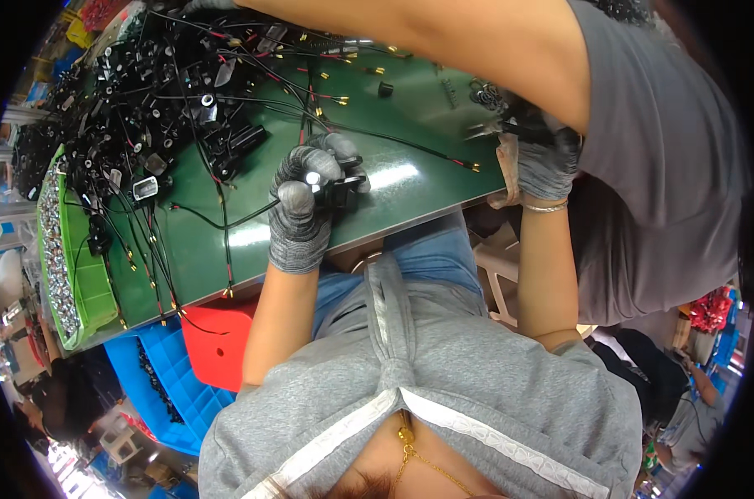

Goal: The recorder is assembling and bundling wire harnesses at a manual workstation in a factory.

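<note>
My left hand (304, 204), in a grey knitted glove, is closed around a small black plastic part (340, 190) just above the green table. A black cable (248, 220) runs from this hand to the left. On the right, my gloved right hand (550, 162) is curled round a dark tool with a metal tip (487, 130), whose exact kind is blurred. A beige strip (507, 170) shows along the side of that hand. Another person's bare arm crosses above and hides some of its fingers.
A heap of black parts and cables (144, 108) covers the table's left side. Beside it is a green bin (90, 287) of small metal pieces. Springs (450, 93) and a black cap (385, 89) lie farther back. A co-worker's arm (443, 37) spans the far side. Below stand blue (190, 374) and red (215, 345) containers.
</note>
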Demonstrator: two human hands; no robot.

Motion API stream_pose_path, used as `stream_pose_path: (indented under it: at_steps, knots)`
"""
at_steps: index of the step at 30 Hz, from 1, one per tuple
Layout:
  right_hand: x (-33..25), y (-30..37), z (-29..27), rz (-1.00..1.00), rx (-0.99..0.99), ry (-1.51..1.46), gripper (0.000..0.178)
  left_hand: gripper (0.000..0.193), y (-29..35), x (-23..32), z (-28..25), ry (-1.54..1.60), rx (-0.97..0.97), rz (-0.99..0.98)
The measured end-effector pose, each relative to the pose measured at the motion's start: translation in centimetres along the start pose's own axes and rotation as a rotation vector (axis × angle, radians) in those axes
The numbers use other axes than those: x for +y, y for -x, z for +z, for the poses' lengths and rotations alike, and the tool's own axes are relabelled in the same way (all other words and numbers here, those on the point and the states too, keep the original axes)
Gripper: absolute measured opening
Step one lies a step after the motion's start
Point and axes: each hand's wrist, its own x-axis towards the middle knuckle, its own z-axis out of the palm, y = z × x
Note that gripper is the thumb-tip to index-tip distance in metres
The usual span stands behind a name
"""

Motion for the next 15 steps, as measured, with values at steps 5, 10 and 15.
stream_pose_path:
  at_steps: [5,10,15]
  knots:
    - [-5.0,-2.8,2.9,0.407,-0.379,-0.076,0.034,0.036,0.4,0.7,0.2,0.020,0.016,-0.073]
    - [-2.3,-3.8,0.0,-0.182,-0.102,0.070,0.040,0.016,0.3,0.9,0.9,-0.060,0.052,-0.092]
    - [-1.9,-3.8,-2.4,-0.248,-0.118,0.717,0.039,0.017,0.4,0.9,0.9,-0.098,0.051,-0.129]
